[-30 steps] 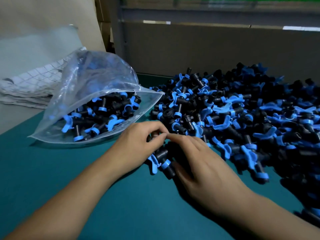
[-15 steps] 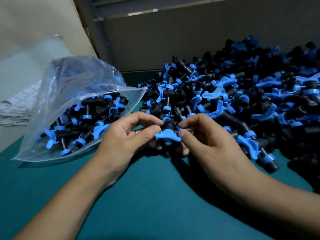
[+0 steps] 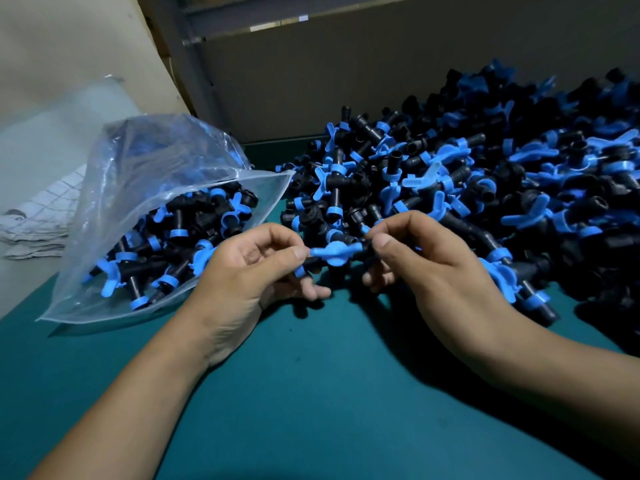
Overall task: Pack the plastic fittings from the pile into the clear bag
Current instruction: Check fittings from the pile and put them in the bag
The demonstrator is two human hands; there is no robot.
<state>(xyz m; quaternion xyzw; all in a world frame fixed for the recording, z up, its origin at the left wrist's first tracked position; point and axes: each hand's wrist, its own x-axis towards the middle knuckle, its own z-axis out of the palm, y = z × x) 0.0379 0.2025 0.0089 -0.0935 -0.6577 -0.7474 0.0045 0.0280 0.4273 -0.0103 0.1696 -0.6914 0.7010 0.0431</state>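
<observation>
One black-and-blue fitting (image 3: pixel 334 252) is lifted just above the green table (image 3: pixel 311 393), between pile (image 3: pixel 485 188) and clear bag (image 3: pixel 166 216). The left hand (image 3: pixel 249 271) and right hand (image 3: pixel 426 261) each pinch one end, probably to check it before packing. The bag mouth faces the pile, so the transfer is short.

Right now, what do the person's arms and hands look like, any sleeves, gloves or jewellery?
Both forearms are bare to the frame's edge: no sleeves, gloves, watch or wristband in view. The left hand and right hand show short, plain nails on the fingers. No ring shows in this view.
</observation>
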